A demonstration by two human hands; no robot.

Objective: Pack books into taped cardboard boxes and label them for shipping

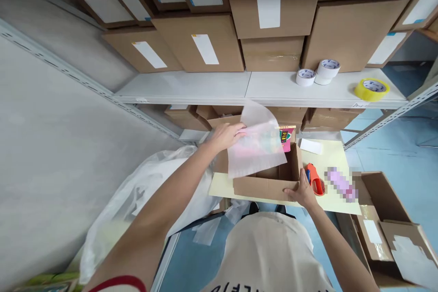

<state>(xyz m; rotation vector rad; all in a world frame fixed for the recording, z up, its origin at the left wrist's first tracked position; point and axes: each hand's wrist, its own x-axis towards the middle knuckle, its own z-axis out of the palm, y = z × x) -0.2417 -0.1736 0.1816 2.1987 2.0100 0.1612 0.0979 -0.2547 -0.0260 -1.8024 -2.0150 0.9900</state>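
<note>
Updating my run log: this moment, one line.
left hand: holds translucent sheet over open box | right hand: on box corner | orange tape dispenser: beside box

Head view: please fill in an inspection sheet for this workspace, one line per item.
Surface: pale yellow worktop, partly covered.
Job's things: open carton; translucent sheet over part of it; pink item partly hidden by the sheet.
Clutter: orange tape dispenser, white slip and a pixelated purple item, right of the carton.
Hands: left hand pinches the sheet; right hand touches the carton's near right corner.
Cables: nothing seen.
Surroundings: shelf bearing boxes and tape rolls; white plastic bag left, large open box right.
</note>
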